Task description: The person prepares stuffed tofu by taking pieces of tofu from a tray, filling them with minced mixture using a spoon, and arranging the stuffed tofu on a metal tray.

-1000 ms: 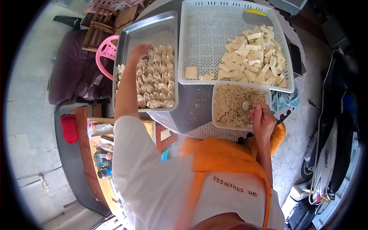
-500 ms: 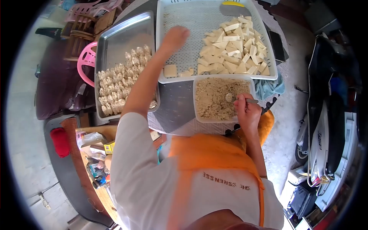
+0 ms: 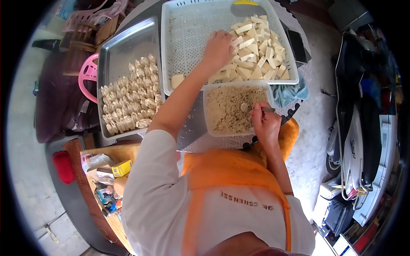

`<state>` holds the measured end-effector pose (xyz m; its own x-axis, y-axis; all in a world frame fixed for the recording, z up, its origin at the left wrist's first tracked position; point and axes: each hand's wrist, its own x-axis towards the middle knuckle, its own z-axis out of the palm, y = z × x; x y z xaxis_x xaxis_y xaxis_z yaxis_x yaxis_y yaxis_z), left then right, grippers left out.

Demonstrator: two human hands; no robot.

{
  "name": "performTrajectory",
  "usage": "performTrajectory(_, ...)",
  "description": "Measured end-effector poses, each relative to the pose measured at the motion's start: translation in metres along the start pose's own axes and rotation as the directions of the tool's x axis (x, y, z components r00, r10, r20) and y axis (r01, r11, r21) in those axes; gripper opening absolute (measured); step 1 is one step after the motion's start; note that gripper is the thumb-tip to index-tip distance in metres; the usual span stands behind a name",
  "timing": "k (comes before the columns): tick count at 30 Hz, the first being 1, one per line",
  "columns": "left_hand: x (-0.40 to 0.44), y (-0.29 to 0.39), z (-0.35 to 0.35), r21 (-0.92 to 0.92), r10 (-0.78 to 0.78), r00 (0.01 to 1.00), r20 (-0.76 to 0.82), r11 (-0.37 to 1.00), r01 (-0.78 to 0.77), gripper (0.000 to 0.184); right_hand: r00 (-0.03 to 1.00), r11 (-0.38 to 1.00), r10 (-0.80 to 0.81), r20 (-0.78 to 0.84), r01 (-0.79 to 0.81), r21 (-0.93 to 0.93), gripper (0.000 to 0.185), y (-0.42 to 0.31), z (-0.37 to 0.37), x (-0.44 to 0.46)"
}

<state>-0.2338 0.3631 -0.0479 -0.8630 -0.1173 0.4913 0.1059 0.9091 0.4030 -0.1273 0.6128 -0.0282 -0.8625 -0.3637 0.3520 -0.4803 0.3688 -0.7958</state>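
Note:
My left hand [image 3: 218, 50] reaches to the left edge of a pile of pale, cut tofu pieces [image 3: 259, 53]. Its bent fingers touch the pile, fingertips partly hidden; I see no piece held. The pile lies in a white perforated tray [image 3: 190, 40], with a single square piece [image 3: 177, 80] in the near left corner. My right hand [image 3: 266, 123] is closed around the handle of a spoon [image 3: 267, 109]. The spoon's bowl rests over crumbly brown filling [image 3: 228, 109] in a white tub [image 3: 206, 112].
Left of the white tray, a metal tray [image 3: 128, 42] carries rows of filled pieces [image 3: 132, 94]. A yellow-handled scraper [image 3: 247, 8] lies at the far tray end. A dark phone-like slab [image 3: 296, 45] and blue cloth [image 3: 290, 92] sit at the right.
My left hand has moved right, from the tray's bare left part to the tofu pile. My right hand stays over the tub with the spoon. The whole view has shifted slightly.

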Motion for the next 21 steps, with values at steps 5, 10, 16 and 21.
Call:
performTrajectory(5, -0.010, 0.009, -0.010, -0.081, 0.053, 0.997, 0.064, 0.996, -0.048, 0.030, 1.000, 1.000, -0.006, 0.008, 0.006, -0.013, 0.023, 0.001, 0.000, 0.000)
performTrajectory(10, -0.022, 0.010, -0.014, -0.320, 0.146, 0.982, -0.121, 0.931, -0.177, 0.033, 0.997, 0.996, 0.064, 0.035, -0.062, -0.057, 0.016, -0.007, -0.010, -0.003)
performTrajectory(16, -0.041, 0.004, -0.028, -0.423, -0.071, 0.996, -0.052, 0.905, 0.043, 0.033, 0.995, 0.913, -0.103, 0.018, 0.102, -0.396, 0.015, -0.033, -0.047, 0.021)
performTrajectory(21, -0.050, 0.036, -0.058, -0.873, -0.322, 0.907, 0.270, 0.315, 0.372, 0.032, 0.934, 0.922, -0.057, 0.353, 0.185, -0.340, 0.020, 0.014, -0.012, 0.010)
